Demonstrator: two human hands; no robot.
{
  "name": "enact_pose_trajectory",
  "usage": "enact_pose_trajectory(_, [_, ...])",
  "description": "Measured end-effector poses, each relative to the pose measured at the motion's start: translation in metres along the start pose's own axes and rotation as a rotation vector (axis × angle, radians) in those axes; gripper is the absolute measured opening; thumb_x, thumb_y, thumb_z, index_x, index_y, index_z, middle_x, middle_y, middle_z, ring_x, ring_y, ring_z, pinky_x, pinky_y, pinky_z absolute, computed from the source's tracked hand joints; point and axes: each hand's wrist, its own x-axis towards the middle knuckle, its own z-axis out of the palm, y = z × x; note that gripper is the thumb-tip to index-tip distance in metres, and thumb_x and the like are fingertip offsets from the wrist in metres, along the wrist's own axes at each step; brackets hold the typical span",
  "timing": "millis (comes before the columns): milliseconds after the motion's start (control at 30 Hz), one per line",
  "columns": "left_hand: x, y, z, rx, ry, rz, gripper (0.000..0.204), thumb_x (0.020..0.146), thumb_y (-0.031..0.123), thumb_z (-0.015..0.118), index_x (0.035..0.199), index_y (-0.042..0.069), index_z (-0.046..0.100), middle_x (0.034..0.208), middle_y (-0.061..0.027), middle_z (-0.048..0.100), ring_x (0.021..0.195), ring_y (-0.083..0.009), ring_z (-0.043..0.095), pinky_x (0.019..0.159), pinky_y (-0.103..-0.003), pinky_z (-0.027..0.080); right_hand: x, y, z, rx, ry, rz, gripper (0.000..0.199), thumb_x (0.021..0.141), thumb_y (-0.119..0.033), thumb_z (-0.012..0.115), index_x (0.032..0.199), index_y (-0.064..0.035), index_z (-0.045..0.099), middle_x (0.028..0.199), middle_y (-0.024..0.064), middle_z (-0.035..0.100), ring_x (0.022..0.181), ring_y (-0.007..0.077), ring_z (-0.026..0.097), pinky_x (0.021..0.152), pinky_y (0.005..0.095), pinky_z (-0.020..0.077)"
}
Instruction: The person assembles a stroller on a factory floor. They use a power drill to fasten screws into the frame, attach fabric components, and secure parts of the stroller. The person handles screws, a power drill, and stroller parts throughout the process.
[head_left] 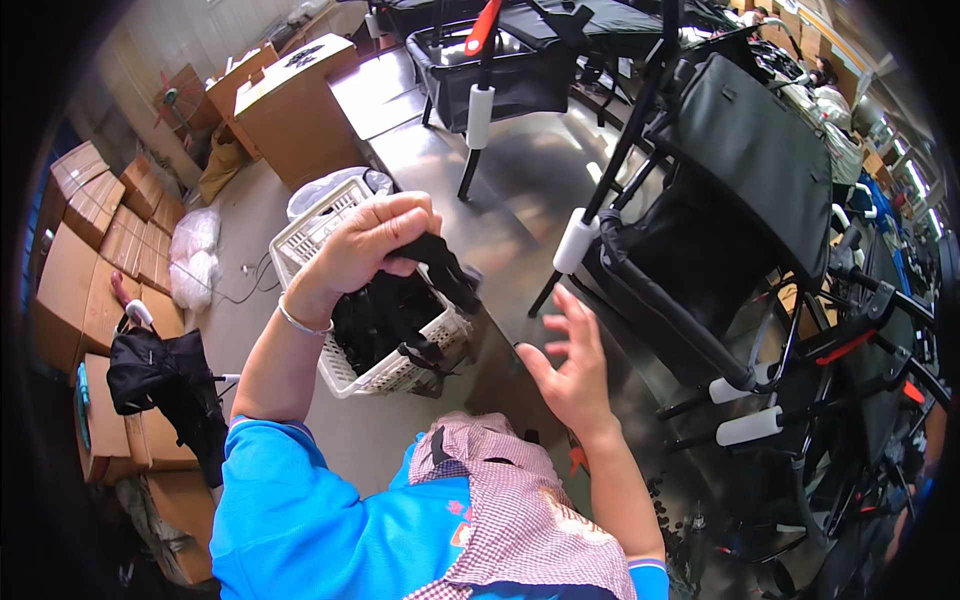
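Above a white plastic basket, my left hand is closed round a black fabric strap, which hangs out past the fingers on the right. More black fabric pieces lie inside the basket, and some droop over its rim. My right hand is held over the shiny metal tabletop, its fingers apart and nothing in them. It is nearest to a black tubular frame with a black fabric seat or bag and a white foam sleeve on its leg.
Another black frame with a fabric basket stands at the far end of the table. Cardboard boxes are stacked along the left, with a large carton behind the white basket. Further black frames crowd the right side.
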Motion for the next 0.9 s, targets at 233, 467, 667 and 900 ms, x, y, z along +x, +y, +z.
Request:
enact_pose_trajectory(233, [-0.003,-0.003,0.01,0.093,-0.025,-0.104,0.027,0.096,0.028,0.051,0.09,0.002,0.057,0.084,0.0016,0.051,0.063,0.0,0.043,0.049,-0.013,0.034,0.009,0.004,0.05,0.511,-0.279,0.086,0.041,0.08,0.0,0.069,0.117,-0.0009,0.053,0.095,0.0053,0.061,0.083,0.0119,0.059,0.075,0.0248,0.0505])
enact_pose_trajectory(467, [-0.031,0.092,-0.039,0.431,0.332,0.29,0.025,0.097,0.023,0.053,0.08,0.006,0.057,0.065,0.0084,0.042,0.052,0.0025,0.037,0.043,-0.014,0.025,0.078,-0.08,0.089,0.693,-0.371,0.058,0.031,0.084,-0.002,0.068,0.11,-0.0005,0.052,0.08,0.0012,0.06,0.063,0.0043,0.056,0.058,0.02,0.0496])
enact_pose_trajectory(667, [-0.07,0.096,-0.098,0.954,0.373,0.136,0.03,0.095,0.02,0.057,0.073,0.003,0.049,0.066,0.0064,0.038,0.061,-0.0015,0.033,0.051,-0.021,0.031,0.095,-0.087,0.117,0.621,-0.308,0.079,0.048,0.077,-0.011,0.076,0.113,-0.0051,0.044,0.075,0.001,0.056,0.059,0.0058,0.053,0.051,0.0224,0.0451])
enact_pose_trajectory(900, [-0.057,-0.014,-0.068,0.827,0.174,0.276,0.025,0.077,0.002,0.07,0.102,0.002,0.064,0.096,-0.0068,0.061,0.077,-0.0166,0.059,0.073,-0.028,0.049,0.082,-0.041,0.094,0.987,-0.411,0.406,0.036,0.094,-0.032,0.059,0.112,-0.0038,0.047,0.067,0.0014,0.051,0.046,0.0063,0.043,0.041,0.0216,0.0391])
